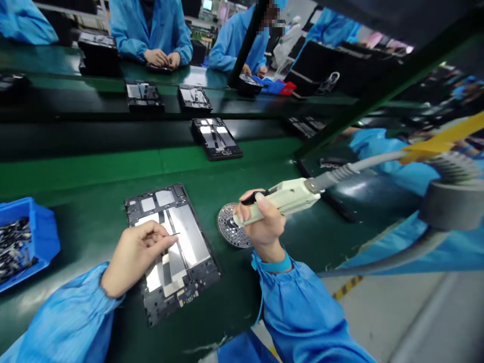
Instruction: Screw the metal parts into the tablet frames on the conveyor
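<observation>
My left hand is closed in a pinch over an opened tablet, holding a small thin dark piece whose kind I cannot make out. The tablet lies flat on the green bench, its silver battery area, flex cables and dark frame exposed. In my right hand is a pale-green electric screwdriver with a black lever and a grey cable. Its front end points down at a round perforated metal dish just right of the tablet. My fingers partly cover the tool, and its very tip is hard to see.
A blue bin of small dark parts stands at the left. Another opened tablet lies beyond, with more on the raised line behind. A green post slants across the right. Co-workers in blue smocks sit opposite.
</observation>
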Demonstrator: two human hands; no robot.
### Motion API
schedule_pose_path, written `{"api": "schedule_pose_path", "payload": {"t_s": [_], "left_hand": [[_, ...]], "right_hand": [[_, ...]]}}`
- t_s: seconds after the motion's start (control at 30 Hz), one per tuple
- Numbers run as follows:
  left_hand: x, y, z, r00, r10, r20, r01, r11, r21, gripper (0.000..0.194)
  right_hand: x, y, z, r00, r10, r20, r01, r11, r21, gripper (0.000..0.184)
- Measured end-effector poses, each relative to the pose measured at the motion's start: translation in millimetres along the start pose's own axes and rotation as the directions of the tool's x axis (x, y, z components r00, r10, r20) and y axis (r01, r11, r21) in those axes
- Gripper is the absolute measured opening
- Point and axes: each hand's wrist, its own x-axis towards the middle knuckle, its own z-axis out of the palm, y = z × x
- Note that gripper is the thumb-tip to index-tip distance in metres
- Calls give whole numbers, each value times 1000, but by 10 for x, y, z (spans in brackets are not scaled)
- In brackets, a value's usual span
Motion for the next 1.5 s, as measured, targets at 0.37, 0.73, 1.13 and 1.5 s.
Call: {"api": "schedule_pose_path", "payload": {"t_s": [0.37,0.73,1.13,1.5], "left_hand": [[156,-60,-359,953,-79,-293,85,996,9,25],[246,-162,-529,897,2,-442,22,998,50,29],[492,-440,-691,835,-220,-504,128,969,-211,32],[543,-646,-640,881,-88,-465,119,992,36,12]], "right_hand": [[-9,40,-5,999,54,-8,-54,998,-17,29],[-30,80,-23,1000,24,-8,-24,999,29,35],[-46,-136,-159,999,36,-40,-37,999,-11,37],[-80,-148,-67,993,95,-71,-101,991,-91,31]]}}
